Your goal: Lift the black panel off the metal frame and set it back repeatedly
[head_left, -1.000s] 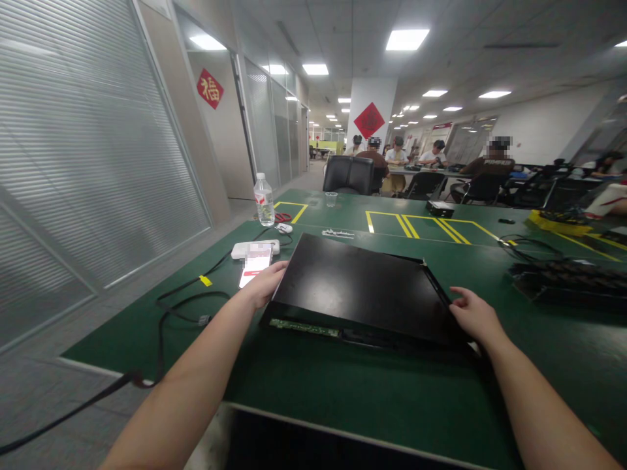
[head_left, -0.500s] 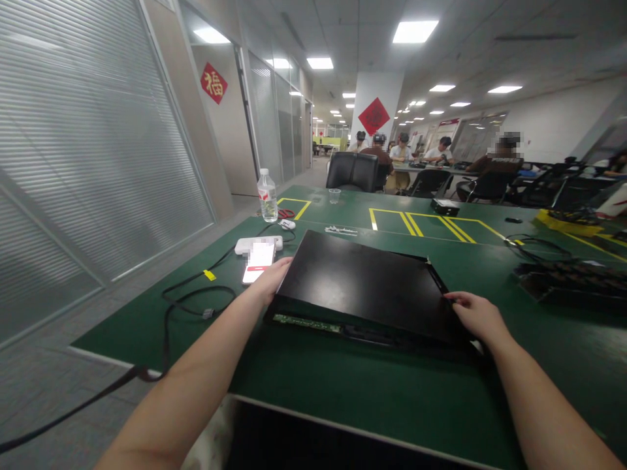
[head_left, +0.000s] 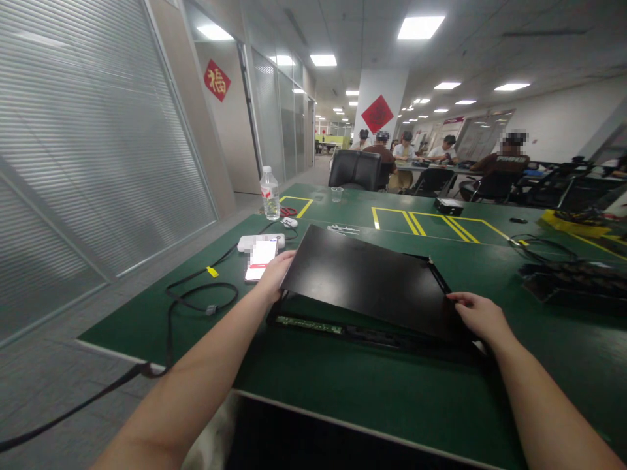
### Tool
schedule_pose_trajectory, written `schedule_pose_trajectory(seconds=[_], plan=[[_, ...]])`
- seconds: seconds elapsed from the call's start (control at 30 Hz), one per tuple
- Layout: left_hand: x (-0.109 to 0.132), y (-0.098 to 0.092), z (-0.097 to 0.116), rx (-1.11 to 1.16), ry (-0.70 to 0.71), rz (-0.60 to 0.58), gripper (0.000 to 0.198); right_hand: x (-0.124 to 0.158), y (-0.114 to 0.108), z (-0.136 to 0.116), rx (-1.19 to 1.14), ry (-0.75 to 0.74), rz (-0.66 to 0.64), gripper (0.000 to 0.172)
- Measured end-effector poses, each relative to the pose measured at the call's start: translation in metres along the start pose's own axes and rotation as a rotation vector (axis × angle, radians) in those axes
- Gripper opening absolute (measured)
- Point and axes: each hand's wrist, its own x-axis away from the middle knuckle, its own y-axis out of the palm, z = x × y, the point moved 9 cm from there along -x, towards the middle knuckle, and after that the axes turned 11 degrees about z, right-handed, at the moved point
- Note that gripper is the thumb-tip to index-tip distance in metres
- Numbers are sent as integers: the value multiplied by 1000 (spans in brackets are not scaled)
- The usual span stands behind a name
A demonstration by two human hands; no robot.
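A flat black panel [head_left: 360,281], glossy like a screen, lies tilted over a shallow black casing [head_left: 392,336]. Its left side is raised higher than its right. Under the raised front edge a strip of green circuit board [head_left: 308,324] shows in the casing. My left hand [head_left: 280,274] is closed on the panel's left edge, its fingertips partly hidden. At the right edge, my right hand [head_left: 477,314] pinches with thumb and fingers where panel and casing meet. The casing rests on the green table [head_left: 372,398]; most of its inside is covered by the panel.
Left of the panel are a lit phone [head_left: 260,258], a white box-like device [head_left: 255,243], a black cable [head_left: 181,294] and a water bottle [head_left: 270,196]. A caliper [head_left: 343,229] lies behind it. Dark hardware [head_left: 573,281] stands at right. People sit at far tables.
The panel's left side has risen with my left hand, widening the gap above the circuit board. My right hand stays at the right edge. The view has shifted slightly.
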Motion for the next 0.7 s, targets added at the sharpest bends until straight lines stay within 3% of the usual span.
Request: schedule_pose_trajectory(seconds=[0.23,0.4,0.7], plan=[[5,5,6,100,11,-4,39,2,0,-5,-11,-25,-14,39],[13,16,6,192,-88,-119,37,3,-1,-4,-54,10,-24,41],[27,21,25,203,108,-216,51,1,-1,-6,-55,-8,20,47]])
